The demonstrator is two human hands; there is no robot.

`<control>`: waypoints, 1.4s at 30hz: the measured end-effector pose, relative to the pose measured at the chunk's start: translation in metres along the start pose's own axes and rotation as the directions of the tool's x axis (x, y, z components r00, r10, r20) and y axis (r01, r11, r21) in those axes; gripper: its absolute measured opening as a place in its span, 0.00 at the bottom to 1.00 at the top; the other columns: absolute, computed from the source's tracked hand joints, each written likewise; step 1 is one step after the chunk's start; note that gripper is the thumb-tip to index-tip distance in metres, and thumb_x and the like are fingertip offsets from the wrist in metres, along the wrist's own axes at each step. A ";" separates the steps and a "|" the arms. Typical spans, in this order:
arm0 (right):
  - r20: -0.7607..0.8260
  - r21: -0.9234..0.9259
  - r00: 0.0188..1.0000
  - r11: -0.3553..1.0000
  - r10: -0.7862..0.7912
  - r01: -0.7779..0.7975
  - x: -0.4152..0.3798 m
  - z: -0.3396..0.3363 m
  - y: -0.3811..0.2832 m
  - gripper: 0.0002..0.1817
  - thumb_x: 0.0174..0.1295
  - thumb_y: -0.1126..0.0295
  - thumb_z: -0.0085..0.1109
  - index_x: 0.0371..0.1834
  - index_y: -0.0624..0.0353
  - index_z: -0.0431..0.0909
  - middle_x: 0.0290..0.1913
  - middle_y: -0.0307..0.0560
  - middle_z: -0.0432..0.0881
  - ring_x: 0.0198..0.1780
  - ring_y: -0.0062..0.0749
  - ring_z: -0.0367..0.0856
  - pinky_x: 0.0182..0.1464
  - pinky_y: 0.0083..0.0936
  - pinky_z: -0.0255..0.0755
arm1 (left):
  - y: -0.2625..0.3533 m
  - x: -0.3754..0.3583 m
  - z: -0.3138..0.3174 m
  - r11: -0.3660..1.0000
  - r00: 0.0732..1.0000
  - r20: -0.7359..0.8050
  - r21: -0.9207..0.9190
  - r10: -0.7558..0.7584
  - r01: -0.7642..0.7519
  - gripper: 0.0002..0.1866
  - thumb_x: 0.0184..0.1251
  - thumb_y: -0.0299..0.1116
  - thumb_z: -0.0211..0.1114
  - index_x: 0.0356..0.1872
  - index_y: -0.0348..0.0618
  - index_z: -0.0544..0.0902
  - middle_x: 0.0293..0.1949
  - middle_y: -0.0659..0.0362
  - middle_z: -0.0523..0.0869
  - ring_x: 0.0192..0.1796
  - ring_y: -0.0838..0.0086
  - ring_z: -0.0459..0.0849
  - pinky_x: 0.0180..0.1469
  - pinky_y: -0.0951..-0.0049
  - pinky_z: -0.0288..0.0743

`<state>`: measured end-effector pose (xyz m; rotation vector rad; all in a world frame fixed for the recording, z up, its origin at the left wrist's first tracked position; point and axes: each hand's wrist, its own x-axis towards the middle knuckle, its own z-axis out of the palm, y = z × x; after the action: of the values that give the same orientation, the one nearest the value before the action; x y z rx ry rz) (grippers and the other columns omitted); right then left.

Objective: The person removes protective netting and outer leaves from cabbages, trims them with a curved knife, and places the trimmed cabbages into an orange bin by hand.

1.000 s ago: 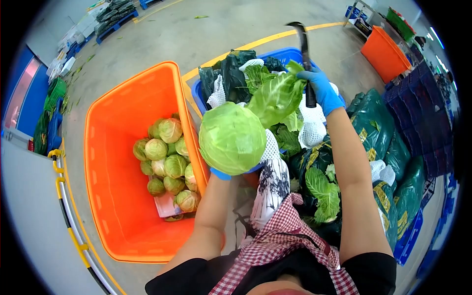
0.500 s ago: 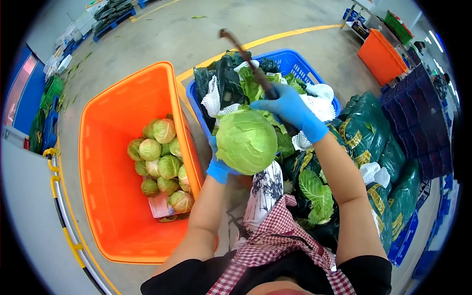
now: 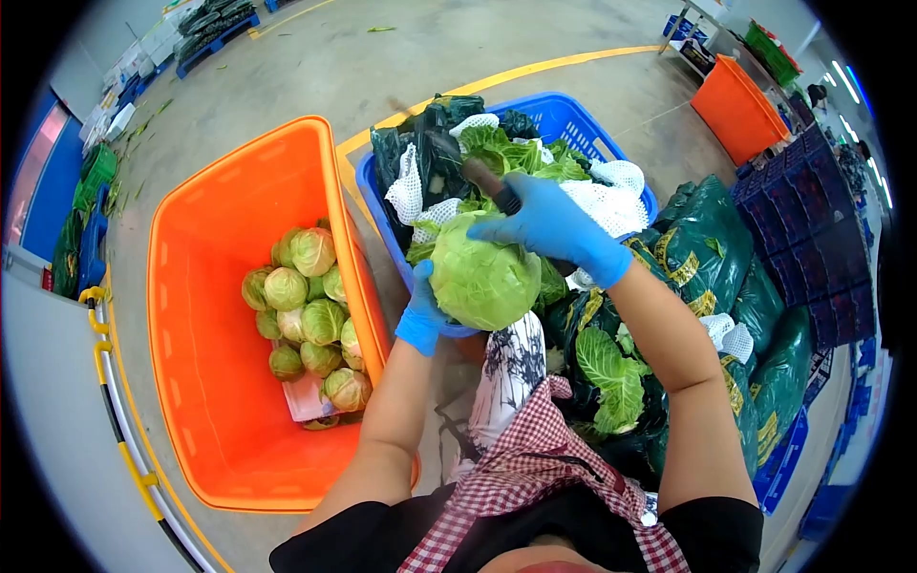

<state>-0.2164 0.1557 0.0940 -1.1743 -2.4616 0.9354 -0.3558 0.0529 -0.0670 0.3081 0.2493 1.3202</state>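
Observation:
A large green cabbage [image 3: 485,277] is held up in front of me, over the near side of a blue basket [image 3: 626,143]. My left hand [image 3: 422,310], in a blue glove, grips it from the left. My gloved right hand [image 3: 559,227] is closed on the dark handle of a knife [image 3: 490,183], its fingertips touching the cabbage top. The blade is smeared by motion. Loose leaves, white foam nets [image 3: 406,191] and dark green plastic fill the basket. Several smaller cabbages [image 3: 323,322] lie in an orange bin [image 3: 229,382] on the left.
Green plastic sacks [image 3: 712,239] are piled at the right, with a loose leaf [image 3: 611,379] beside them. Dark stacked crates [image 3: 807,229] stand behind. Another orange bin [image 3: 740,110] is at the back right. A yellow and black rail [image 3: 124,411] runs along the left.
My right hand has come down and slightly left, onto the cabbage top. The knife has swung to another angle. The cabbage has turned a little in my left hand.

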 end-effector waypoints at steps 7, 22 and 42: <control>0.124 0.326 0.987 0.935 0.103 -0.139 0.013 -0.018 0.019 0.12 0.47 0.71 0.60 0.35 0.62 0.72 0.24 0.40 0.73 0.18 0.20 0.72 0.20 0.19 0.67 | -0.005 0.006 -0.024 0.997 0.998 -0.037 -0.051 0.050 -0.052 0.47 0.47 0.59 0.64 0.69 0.49 0.60 0.65 0.52 0.68 0.63 0.55 0.69 0.63 0.52 0.67; -0.075 0.701 0.897 0.663 0.435 -0.264 0.027 -0.026 0.112 0.21 0.55 0.59 0.66 0.43 0.66 0.74 0.29 0.43 0.80 0.21 0.24 0.74 0.23 0.22 0.70 | -0.002 0.018 -0.087 0.898 0.898 0.030 0.014 0.439 -0.439 0.28 0.74 0.46 0.44 0.70 0.48 0.55 0.68 0.56 0.62 0.68 0.64 0.63 0.68 0.59 0.60; -0.060 0.870 0.630 0.350 0.774 -0.347 -0.363 0.018 0.158 0.11 0.58 0.67 0.62 0.37 0.61 0.74 0.19 0.38 0.72 0.16 0.21 0.69 0.19 0.20 0.65 | 0.144 -0.097 -0.079 0.042 0.303 0.032 0.972 0.953 -0.233 0.31 0.61 0.53 0.57 0.62 0.48 0.68 0.62 0.55 0.70 0.64 0.63 0.68 0.64 0.50 0.63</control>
<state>0.1027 -0.0566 -0.0069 -1.6410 -0.8907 1.4843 -0.5365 -0.0041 -0.0885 0.9492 1.7530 2.2042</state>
